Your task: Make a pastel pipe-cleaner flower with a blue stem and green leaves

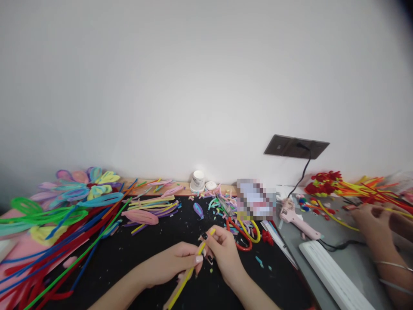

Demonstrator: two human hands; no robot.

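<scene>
My left hand (180, 260) pinches a yellow pipe cleaner (182, 286) between thumb and fingers over the black mat (129, 267). The strip slants from the bottom edge up to my right hand (221, 249), whose closed fingers hold its upper end. The two hands almost touch. Small cut bits lie on the mat around them. Beyond my hands sits a small purple and blue loop (198, 211). A pink looped piece (140, 217) lies to the left, beside a bundle of pastel pipe cleaners (158, 204).
Long coloured pipe cleaners (77, 254) cover the left side. A white cup (197, 181) stands by the wall. To the right are scissors (226, 204), a pink glue gun (298, 221) and a white power strip (334, 271). Another person's hands (376, 228) work at far right.
</scene>
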